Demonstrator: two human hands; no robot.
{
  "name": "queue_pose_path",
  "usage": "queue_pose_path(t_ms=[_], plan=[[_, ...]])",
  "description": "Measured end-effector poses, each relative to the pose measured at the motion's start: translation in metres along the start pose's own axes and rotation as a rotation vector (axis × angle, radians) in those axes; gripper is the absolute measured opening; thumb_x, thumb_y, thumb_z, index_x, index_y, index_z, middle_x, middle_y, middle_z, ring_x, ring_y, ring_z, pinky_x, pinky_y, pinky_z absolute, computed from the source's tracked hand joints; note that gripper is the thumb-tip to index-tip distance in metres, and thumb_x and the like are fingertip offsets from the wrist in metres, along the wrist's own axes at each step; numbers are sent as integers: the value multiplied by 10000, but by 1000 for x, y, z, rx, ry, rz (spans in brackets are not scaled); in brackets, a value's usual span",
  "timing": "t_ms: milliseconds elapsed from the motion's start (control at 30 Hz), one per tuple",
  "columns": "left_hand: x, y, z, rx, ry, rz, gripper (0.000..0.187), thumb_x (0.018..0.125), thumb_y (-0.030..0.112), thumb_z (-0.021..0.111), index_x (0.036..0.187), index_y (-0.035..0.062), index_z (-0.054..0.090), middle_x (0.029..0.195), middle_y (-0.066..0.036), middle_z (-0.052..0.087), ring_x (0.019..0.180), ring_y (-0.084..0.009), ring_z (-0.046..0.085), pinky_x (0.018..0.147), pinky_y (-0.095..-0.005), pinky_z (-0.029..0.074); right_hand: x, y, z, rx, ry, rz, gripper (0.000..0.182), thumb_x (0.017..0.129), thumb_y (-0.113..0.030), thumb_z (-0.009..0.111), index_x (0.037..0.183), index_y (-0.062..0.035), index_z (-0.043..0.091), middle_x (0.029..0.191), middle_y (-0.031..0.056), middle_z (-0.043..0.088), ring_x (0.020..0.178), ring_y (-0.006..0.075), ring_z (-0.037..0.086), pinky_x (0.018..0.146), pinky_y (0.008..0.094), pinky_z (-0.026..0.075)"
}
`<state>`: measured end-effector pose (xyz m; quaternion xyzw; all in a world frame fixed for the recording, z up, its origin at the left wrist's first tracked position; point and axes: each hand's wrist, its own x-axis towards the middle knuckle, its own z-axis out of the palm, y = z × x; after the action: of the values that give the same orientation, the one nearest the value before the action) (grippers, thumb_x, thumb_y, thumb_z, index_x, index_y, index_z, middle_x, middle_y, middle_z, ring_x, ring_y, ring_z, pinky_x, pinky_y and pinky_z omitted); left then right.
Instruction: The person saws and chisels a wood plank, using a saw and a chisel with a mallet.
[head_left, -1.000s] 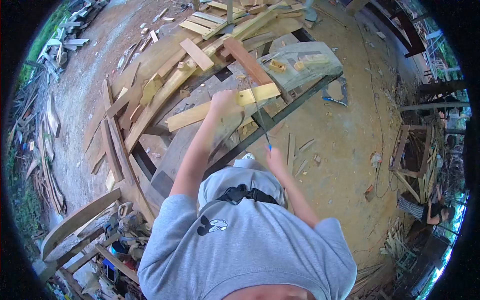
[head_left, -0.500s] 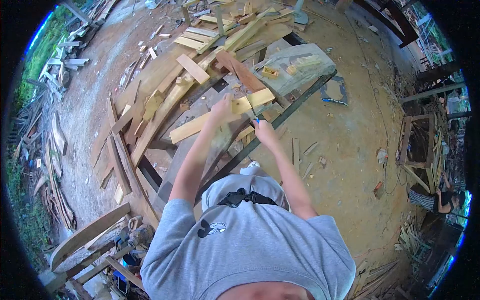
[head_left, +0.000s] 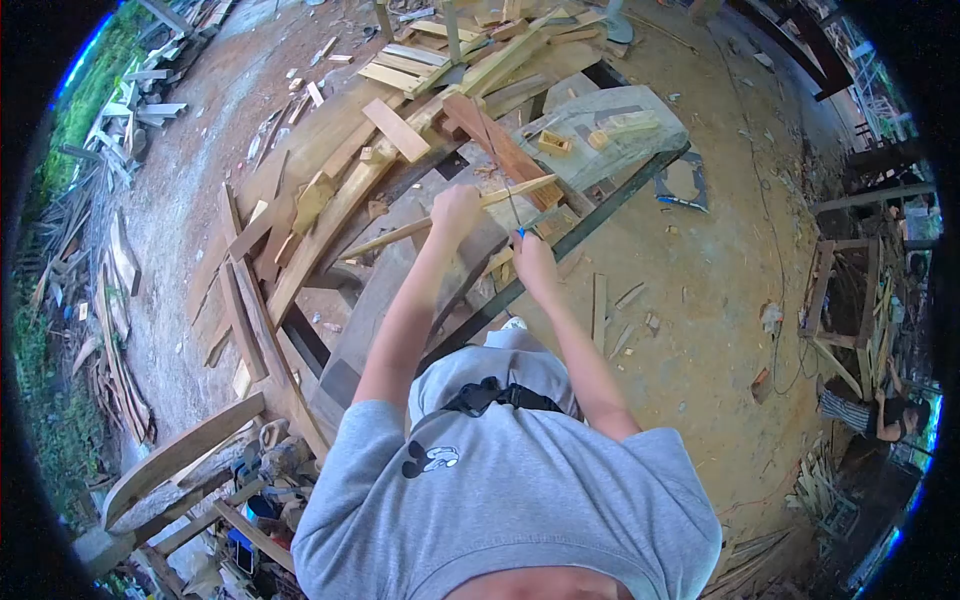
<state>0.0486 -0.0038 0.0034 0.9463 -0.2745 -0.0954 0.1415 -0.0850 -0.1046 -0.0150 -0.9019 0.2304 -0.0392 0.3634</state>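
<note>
A long pale wooden board [head_left: 400, 232] lies slantwise over the workbench, its narrow edge facing up. My left hand [head_left: 457, 208] is closed round the board near its middle. In my right hand [head_left: 533, 257] is the blue handle [head_left: 520, 233] of a thin saw-like tool, whose slim blade [head_left: 513, 205] rises across the board's right part. A reddish-brown plank [head_left: 505, 150] lies just beyond the blade. Past it, a small hollow wooden block [head_left: 554, 143] rests on the grey slab.
Planks and offcuts [head_left: 410, 70] are piled over the bench's far and left sides. The grey slab [head_left: 640, 105] forms its right end. A curved timber [head_left: 180, 455] stands at lower left. Another person [head_left: 885, 415] is at the far right, near a wooden frame [head_left: 820, 290].
The pale board has turned from its broad face onto its narrow edge, with my left hand moving slightly right along with it. The view has shifted a little.
</note>
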Motion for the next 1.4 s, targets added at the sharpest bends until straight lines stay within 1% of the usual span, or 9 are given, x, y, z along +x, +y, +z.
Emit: queue_pose_path(t_ms=[533, 700, 767, 833, 867, 900, 1033, 1100, 1400], plan=[[1, -4, 2, 18, -42, 17, 136, 657, 145, 576, 719, 36, 627, 758, -168, 611, 713, -311, 606, 626, -386, 485, 32, -18, -11, -67, -84, -12, 284, 816, -224, 446, 726, 19, 562, 707, 230, 578, 688, 381, 572, 620, 455, 452], [-2, 1, -13, 33, -191, 26, 369, 641, 267, 651, 969, 105, 606, 857, -140, 615, 801, -290, 592, 722, -372, 468, 25, -2, 7, -17, -37, -30, 381, 864, -254, 401, 684, 40, 562, 672, 252, 550, 680, 406, 548, 589, 475, 421], [-13, 6, -38, -300, -90, 88, 492, 623, 294, 675, 1009, 21, 538, 1021, -170, 549, 956, -287, 532, 808, -361, 428, 23, -8, -1, -3, -55, -21, 382, 864, -254, 400, 685, 43, 560, 671, 255, 548, 677, 408, 544, 587, 475, 421], [-14, 23, -82, -602, 206, 251, 553, 627, 306, 699, 1051, 8, 506, 1095, -139, 514, 1027, -240, 491, 860, -326, 386, 27, -3, 3, -6, -19, -36, 383, 864, -255, 400, 686, 45, 558, 672, 256, 547, 678, 409, 543, 586, 474, 420], [-32, 51, -144, -901, 198, 332, 514, 663, 260, 685, 1080, 17, 506, 1101, -117, 520, 1022, -197, 484, 885, -315, 353, 27, -1, 6, -10, 10, -46, 383, 864, -255, 400, 688, 46, 557, 672, 258, 545, 679, 410, 541, 585, 473, 418], [-44, 61, -179, -916, 357, 403, 455, 681, 225, 678, 1063, 36, 518, 1092, -105, 522, 987, -172, 489, 881, -312, 351, 25, 0, 6, -15, 4, -32, 383, 864, -255, 400, 688, 46, 557, 672, 258, 545, 679, 410, 541, 585, 473, 418], [-68, 73, -179, -951, 370, 353, 458, 675, 226, 681, 1058, 33, 520, 1084, -103, 525, 981, -176, 492, 874, -315, 355, 21, -2, 3, -42, -78, 20, 333, 844, -270, 405, 709, -4, 554, 716, 220, 573, 694, 383, 561, 618, 471, 433], [-78, 76, -186, -940, 396, 336, 461, 671, 228, 683, 1055, 32, 521, 1079, -102, 527, 977, -179, 494, 869, -316, 358, 18, -12, -4, 11, -39, 28, 378, 861, -260, 407, 705, 53, 551, 691, 268, 540, 700, 412, 538, 597, 465, 411], [-81, 87, -226, -822, 550, 402, 471, 653, 233, 692, 1040, 25, 525, 1055, -97, 534, 958, -191, 504, 848, -324, 370, 14, 2, 3, 54, -57, 37, 351, 849, -226, 424, 698, 67, 545, 701, 276, 537, 726, 415, 533, 612, 466, 415]])
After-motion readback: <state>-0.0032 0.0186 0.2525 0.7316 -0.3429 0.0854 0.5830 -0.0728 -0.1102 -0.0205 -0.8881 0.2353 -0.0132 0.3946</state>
